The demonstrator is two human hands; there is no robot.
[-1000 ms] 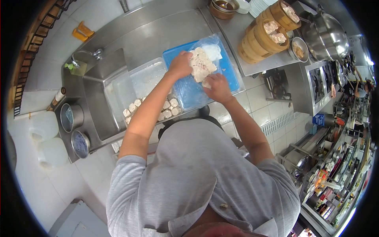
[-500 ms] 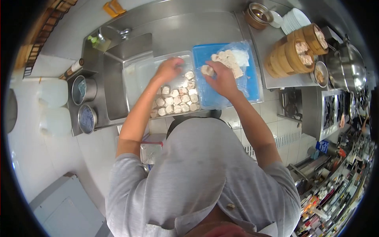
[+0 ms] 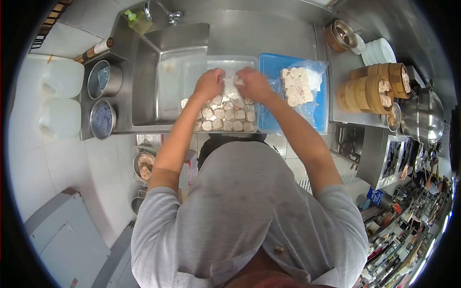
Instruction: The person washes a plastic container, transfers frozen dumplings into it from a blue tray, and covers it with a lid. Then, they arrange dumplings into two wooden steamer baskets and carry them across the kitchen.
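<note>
Over a clear tray [image 3: 234, 59], my left hand [image 3: 210, 85] has its fingers curled together at the tray's middle; what they hold, if anything, is too small to tell. My right hand [image 3: 253, 85] pinches a pale piece [image 3: 238, 80] beside it. Rows of pale, roundish pieces [image 3: 228, 114] fill the near part of the tray. To the right, a blue tray [image 3: 274, 61] bears a block of similar pale pieces [image 3: 296, 86] on clear plastic film [image 3: 307, 111].
A sink [image 3: 144, 108] lies left of the trays, with metal pots [image 3: 102, 120] further left. On the right stand bamboo steamers [image 3: 357, 95], stacked plates [image 3: 378, 52] and bowls [image 3: 337, 36]. A large metal wok [image 3: 422, 113] is at the far right.
My right hand has moved left from the blue tray to the clear tray with a pale piece. My hands are now close together. The head view has shifted.
</note>
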